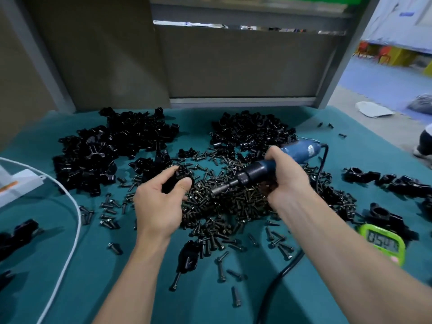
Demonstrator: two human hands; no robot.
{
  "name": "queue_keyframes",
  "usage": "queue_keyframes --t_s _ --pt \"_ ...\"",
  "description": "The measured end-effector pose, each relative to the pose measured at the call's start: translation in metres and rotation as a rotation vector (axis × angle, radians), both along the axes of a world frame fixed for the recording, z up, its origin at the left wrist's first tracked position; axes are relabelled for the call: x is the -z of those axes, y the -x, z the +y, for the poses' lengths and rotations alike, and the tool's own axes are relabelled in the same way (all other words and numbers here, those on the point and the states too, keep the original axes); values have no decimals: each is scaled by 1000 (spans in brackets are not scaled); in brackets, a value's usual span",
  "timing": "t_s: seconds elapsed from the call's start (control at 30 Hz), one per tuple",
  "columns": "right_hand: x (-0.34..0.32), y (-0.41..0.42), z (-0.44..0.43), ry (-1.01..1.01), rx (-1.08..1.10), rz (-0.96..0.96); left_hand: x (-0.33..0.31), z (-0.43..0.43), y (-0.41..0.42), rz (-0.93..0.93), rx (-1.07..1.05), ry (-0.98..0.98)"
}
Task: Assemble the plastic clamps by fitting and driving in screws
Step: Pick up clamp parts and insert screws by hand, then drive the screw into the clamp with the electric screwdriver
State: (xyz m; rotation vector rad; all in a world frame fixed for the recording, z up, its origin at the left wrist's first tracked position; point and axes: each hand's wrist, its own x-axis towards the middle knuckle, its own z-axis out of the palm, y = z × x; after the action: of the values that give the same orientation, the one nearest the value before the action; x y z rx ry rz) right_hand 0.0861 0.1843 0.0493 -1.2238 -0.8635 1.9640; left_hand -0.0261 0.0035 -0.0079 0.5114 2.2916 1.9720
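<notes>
My left hand (159,202) grips a black plastic clamp (181,175) above a heap of dark screws (233,202) in the middle of the teal table. My right hand (287,181) holds a blue electric screwdriver (268,166), its black tip pointing left toward the clamp and stopping a little short of it. Two piles of black clamp parts lie farther back, one at the left (109,148) and one at the centre right (252,132). A single clamp with a screw in it (188,256) lies near the front.
The screwdriver's black cord (287,270) runs down to the front edge. A white cable (70,242) curves along the left. A green timer (383,242) sits at the right beside several assembled clamps (397,183). Loose screws are scattered around. A grey panel stands behind the table.
</notes>
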Motion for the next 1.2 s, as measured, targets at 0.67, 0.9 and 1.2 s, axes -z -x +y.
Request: queue_keyframes --t_s 0.67,0.9,1.2 --pt "22 27 42 169 -193 507 6 9 -3 90 36 223" --pt "20 32 45 257 -335 649 3 9 -3 95 28 259" --pt "15 36 60 212 -61 500 4 13 -10 99 81 267"
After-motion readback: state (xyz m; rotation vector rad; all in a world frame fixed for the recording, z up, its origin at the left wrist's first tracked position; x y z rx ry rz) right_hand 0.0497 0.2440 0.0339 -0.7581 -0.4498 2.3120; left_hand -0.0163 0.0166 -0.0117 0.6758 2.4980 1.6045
